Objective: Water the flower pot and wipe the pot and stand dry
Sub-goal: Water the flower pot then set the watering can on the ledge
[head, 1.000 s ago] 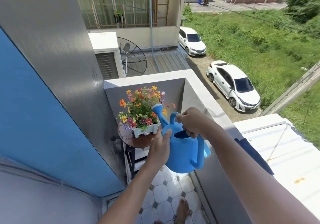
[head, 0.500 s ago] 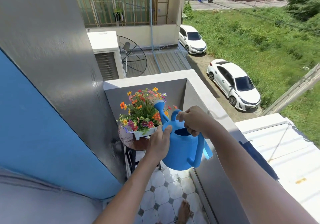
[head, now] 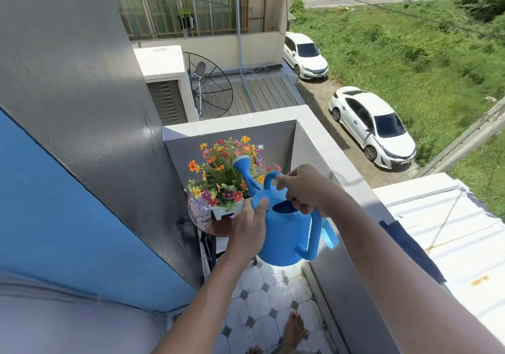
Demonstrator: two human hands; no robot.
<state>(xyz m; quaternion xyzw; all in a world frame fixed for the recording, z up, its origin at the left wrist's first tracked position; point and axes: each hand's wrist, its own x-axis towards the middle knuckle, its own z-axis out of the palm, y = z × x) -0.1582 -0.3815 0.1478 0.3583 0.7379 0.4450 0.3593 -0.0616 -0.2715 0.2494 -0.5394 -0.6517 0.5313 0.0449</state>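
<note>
A blue watering can (head: 287,237) is held in the air with both hands. My right hand (head: 306,189) grips its top handle, and my left hand (head: 250,226) presses against its left side. The spout head (head: 241,161) points up and away, over the colourful flowers (head: 221,176). These stand in a white pot (head: 225,211) on a round brown stand (head: 216,226) in the balcony's far corner. The stand's top looks wet and shiny on its left part.
The grey balcony parapet (head: 319,145) runs along the right and far side. A grey and blue wall (head: 82,135) closes the left. The floor has white octagonal tiles (head: 262,299), where my bare foot (head: 293,331) stands. Cars are parked far below.
The watering can has moved a little up and forward, so the spout head now sits higher over the flowers. Both hands keep their grip.
</note>
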